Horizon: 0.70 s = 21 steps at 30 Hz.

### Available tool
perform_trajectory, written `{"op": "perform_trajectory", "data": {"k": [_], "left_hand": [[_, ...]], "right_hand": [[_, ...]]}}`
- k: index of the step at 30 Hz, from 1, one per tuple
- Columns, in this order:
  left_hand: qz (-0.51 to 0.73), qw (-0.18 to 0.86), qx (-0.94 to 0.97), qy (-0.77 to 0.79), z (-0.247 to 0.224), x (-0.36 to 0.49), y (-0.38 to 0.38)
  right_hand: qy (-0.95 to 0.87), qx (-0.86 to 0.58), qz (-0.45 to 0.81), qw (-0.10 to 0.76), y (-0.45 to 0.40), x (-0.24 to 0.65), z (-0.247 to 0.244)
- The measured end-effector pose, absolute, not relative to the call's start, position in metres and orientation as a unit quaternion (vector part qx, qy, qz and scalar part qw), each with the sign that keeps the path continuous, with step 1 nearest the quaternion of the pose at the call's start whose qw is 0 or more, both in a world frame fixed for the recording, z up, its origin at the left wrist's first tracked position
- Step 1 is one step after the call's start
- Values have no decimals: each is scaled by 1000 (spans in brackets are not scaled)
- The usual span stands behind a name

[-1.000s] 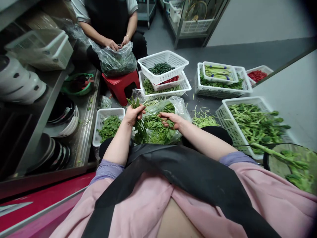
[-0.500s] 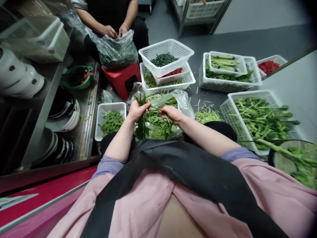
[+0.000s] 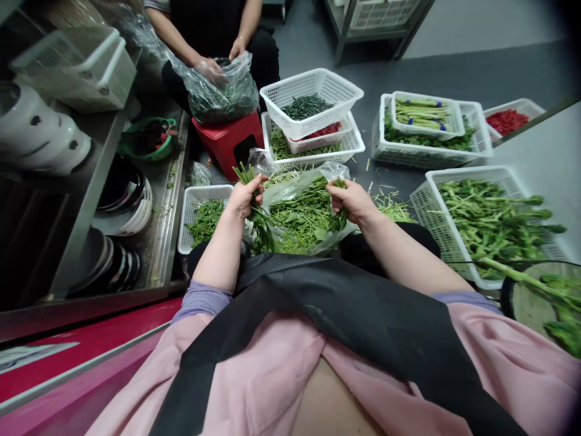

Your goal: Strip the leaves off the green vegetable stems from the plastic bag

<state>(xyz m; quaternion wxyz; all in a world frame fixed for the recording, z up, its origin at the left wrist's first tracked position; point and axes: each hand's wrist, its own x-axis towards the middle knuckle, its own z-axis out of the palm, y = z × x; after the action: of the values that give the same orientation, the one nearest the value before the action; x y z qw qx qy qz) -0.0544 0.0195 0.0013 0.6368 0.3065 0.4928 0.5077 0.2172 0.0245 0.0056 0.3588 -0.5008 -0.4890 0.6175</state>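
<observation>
My left hand (image 3: 245,197) is closed round a bunch of leafy greens (image 3: 262,227), its cut stems poking up above the fist and its leaves hanging below. Off to the right, my right hand (image 3: 351,201) grips a smaller bunch of the same greens, partly hidden by the fingers. Between and below the hands lies an open clear plastic bag (image 3: 290,192) full of loose green stems (image 3: 299,212). A white basket (image 3: 182,227) with leafy greens stands left of my left hand. Trimmed stem bits (image 3: 393,209) lie on the floor beyond my right forearm.
Ahead are stacked white baskets (image 3: 342,100) with green and red chillies. At right stand a basket of thick green stalks (image 3: 494,218) and stacked baskets of vegetables (image 3: 408,151). A co-worker's hands (image 3: 211,68) are at a plastic bag on a red stool (image 3: 218,142). Metal shelving (image 3: 95,206) runs along the left.
My hands have moved apart, the right one going right and slightly up with its greens. The co-worker's hand has gone into the bag. The view has shifted slightly.
</observation>
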Motion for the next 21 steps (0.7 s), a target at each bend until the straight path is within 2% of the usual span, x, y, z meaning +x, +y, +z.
{"op": "perform_trajectory", "data": {"k": [3, 5, 7, 11, 17, 21], "left_hand": [[495, 693, 266, 451, 15, -66, 21], [502, 710, 237, 433, 22, -71, 22], [523, 711, 203, 423, 26, -73, 23], [562, 696, 145, 422, 31, -68, 24], [603, 674, 117, 409, 27, -60, 24], [628, 628, 156, 432, 21, -60, 24]], "right_hand": [[-676, -516, 515, 110, 11, 198, 7], [-770, -503, 391, 13, 1, 182, 3], [-816, -480, 319, 37, -8, 166, -3], [-835, -427, 318, 142, -21, 137, -13], [-844, -464, 246, 110, -27, 113, -18], [-816, -471, 282, 180, -16, 121, -12]]}}
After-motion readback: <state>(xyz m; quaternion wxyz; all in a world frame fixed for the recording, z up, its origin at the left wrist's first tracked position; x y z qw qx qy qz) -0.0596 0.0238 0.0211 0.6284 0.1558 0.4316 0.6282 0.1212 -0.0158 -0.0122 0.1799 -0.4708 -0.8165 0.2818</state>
